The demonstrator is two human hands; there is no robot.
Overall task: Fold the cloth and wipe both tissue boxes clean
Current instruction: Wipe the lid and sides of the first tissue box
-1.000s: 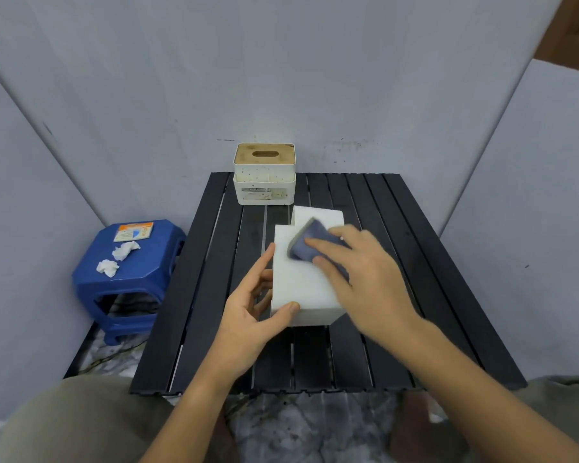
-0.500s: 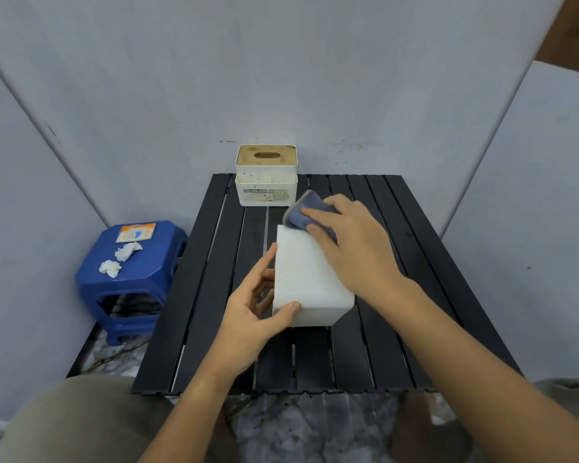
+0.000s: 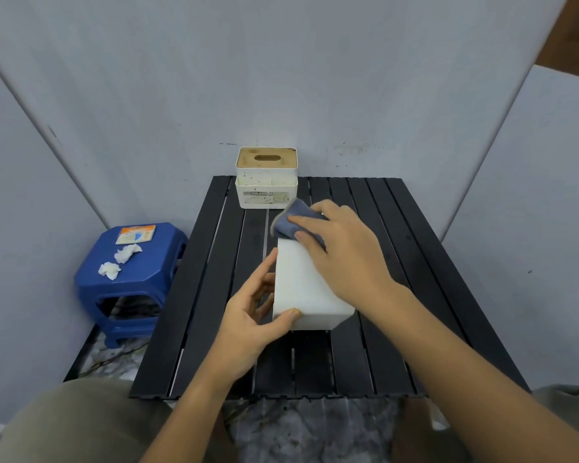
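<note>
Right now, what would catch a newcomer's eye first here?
Two hands working a plain white tissue box mid-table: the left hand steadies its near corner, while the right hand presses a folded grey-blue cloth on its far end. A bright blue stool stands left.

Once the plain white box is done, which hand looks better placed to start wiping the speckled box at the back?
Probably the right hand. It already holds the folded blue cloth at the white box's far end, just short of the speckled box. The left hand steadies the white box's near corner, farther away.
</note>
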